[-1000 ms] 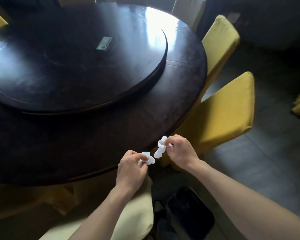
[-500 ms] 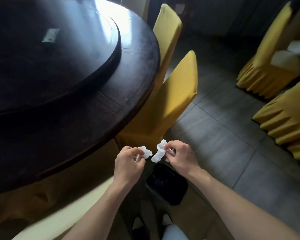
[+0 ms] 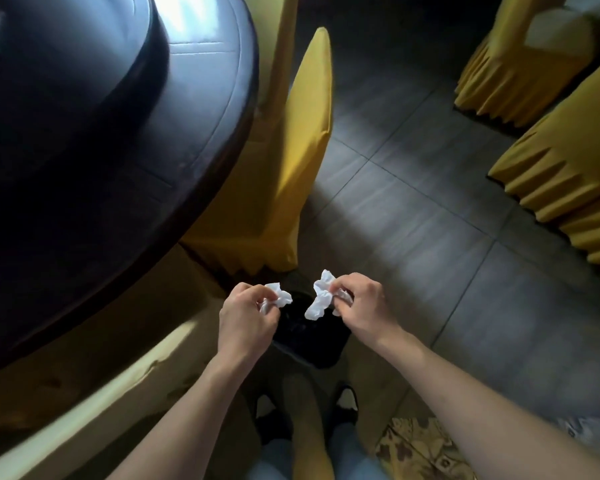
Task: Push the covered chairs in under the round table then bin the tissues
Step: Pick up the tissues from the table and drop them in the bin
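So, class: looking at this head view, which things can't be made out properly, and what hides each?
- Black bin: its top is partly covered by the left hand and right hand with their tissues; contents too dark.
- Round table: cut off by the frame's left edge.
- Item on the table, top left: blurred.

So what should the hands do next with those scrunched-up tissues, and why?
Probably just let go. The left hand pinches one crumpled tissue and the right hand pinches another tissue, and both look to hang right over the open black bin on the floor. Opening the fingers should drop them straight in.
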